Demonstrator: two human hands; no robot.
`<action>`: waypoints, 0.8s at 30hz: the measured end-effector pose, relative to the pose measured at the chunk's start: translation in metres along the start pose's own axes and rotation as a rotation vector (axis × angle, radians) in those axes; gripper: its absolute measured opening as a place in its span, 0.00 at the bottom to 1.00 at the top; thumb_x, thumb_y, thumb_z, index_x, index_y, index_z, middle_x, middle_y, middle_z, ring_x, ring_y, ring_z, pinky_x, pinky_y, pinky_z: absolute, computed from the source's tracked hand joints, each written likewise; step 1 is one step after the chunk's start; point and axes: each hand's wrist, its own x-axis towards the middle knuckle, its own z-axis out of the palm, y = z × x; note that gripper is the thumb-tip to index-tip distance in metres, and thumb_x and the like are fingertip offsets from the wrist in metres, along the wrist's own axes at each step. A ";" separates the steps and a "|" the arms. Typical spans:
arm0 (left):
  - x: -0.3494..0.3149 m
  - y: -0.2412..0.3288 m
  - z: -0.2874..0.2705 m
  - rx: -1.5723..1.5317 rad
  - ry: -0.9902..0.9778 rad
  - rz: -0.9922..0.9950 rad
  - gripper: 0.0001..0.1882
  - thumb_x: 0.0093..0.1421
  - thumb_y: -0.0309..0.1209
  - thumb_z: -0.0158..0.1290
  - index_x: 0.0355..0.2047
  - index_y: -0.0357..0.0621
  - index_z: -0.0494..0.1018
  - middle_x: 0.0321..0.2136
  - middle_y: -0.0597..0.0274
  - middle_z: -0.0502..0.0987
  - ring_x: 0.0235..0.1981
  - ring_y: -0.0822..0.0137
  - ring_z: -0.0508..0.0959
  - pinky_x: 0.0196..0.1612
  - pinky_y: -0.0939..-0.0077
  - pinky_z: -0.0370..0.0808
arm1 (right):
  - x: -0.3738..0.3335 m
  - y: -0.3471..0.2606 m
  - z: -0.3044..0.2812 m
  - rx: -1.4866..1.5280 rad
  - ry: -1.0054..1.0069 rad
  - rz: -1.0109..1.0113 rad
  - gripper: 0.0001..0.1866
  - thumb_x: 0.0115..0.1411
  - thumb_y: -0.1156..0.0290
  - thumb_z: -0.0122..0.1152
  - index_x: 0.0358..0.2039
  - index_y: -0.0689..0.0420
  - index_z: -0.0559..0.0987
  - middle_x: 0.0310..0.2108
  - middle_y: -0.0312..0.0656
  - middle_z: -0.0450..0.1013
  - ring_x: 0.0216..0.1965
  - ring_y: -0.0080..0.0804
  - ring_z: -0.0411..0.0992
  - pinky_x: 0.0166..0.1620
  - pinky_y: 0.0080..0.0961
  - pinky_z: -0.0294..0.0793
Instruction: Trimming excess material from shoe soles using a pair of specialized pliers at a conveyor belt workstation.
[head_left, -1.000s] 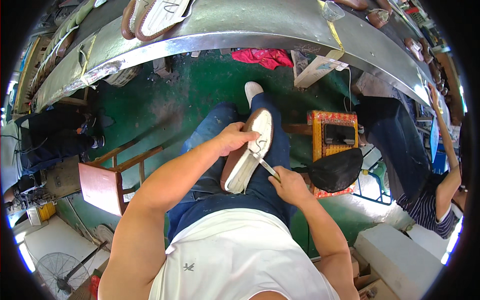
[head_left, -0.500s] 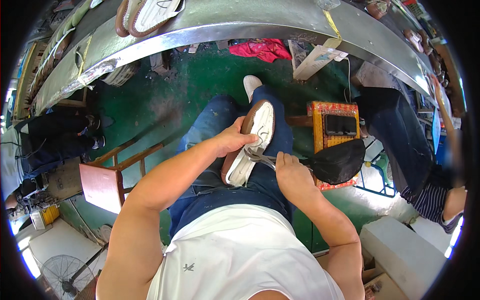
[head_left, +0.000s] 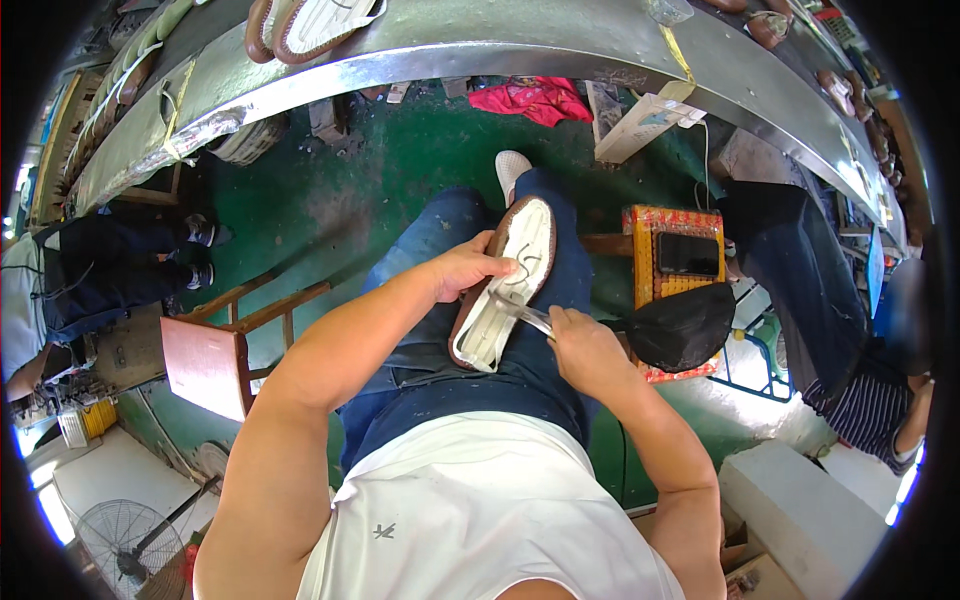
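Note:
A brown shoe (head_left: 468,325) lies across my thighs with its white bottom (head_left: 488,338) facing up. A dark cord or thread curls over the white part. My left hand (head_left: 468,268) grips the shoe's left edge, its thumb pressed on the white bottom and its fingers round the brown side. In my right hand (head_left: 585,348) is a metal tool that looks like pincers (head_left: 530,316). My fingers are closed round its handle, and its curved head rests at the middle of the white bottom. The fine detail of the jaws is too small to make out.
A metal-edged workbench (head_left: 450,62) curves across the far side, with more shoes (head_left: 318,25) on it. To my right, a phone (head_left: 688,254) and a black cloth item (head_left: 682,328) lie on a beaded seat. A wooden stool (head_left: 205,365) stands left. People are on both sides.
The head of the pincers has turned and shifted slightly on the shoe's bottom, and my right hand has moved slightly. My left hand keeps its hold. The whole view has shifted a little.

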 end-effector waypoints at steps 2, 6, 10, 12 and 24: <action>0.001 -0.005 -0.001 0.000 -0.001 0.016 0.46 0.58 0.37 0.67 0.71 0.51 0.52 0.57 0.61 0.73 0.56 0.65 0.75 0.57 0.62 0.75 | 0.003 -0.016 -0.014 -0.138 -0.005 -0.013 0.09 0.62 0.70 0.61 0.37 0.61 0.74 0.32 0.49 0.76 0.35 0.47 0.79 0.38 0.41 0.79; 0.001 -0.009 -0.001 -0.044 0.002 0.056 0.45 0.59 0.37 0.67 0.71 0.50 0.53 0.57 0.60 0.74 0.56 0.65 0.75 0.58 0.61 0.74 | 0.014 -0.011 -0.016 -0.113 -0.104 -0.051 0.09 0.61 0.68 0.61 0.37 0.60 0.74 0.32 0.49 0.76 0.34 0.47 0.78 0.37 0.42 0.78; -0.003 -0.005 -0.001 -0.056 0.019 0.057 0.44 0.58 0.35 0.66 0.70 0.48 0.54 0.58 0.57 0.73 0.58 0.62 0.73 0.62 0.61 0.70 | 0.004 0.010 0.025 0.151 0.040 -0.026 0.10 0.62 0.66 0.62 0.38 0.59 0.74 0.31 0.49 0.75 0.33 0.48 0.78 0.36 0.42 0.78; 0.002 -0.017 -0.004 0.032 0.050 0.113 0.44 0.57 0.35 0.67 0.70 0.48 0.54 0.57 0.57 0.73 0.58 0.62 0.73 0.62 0.63 0.70 | -0.013 0.005 0.033 0.139 0.170 -0.029 0.12 0.62 0.64 0.62 0.38 0.58 0.74 0.31 0.50 0.75 0.32 0.50 0.77 0.36 0.43 0.77; -0.021 -0.040 0.022 -0.032 -0.023 0.237 0.56 0.61 0.26 0.61 0.77 0.56 0.32 0.72 0.60 0.54 0.71 0.64 0.57 0.71 0.66 0.55 | -0.041 -0.014 0.020 -0.013 -0.042 0.064 0.06 0.60 0.71 0.60 0.34 0.59 0.73 0.30 0.48 0.76 0.33 0.46 0.79 0.36 0.39 0.79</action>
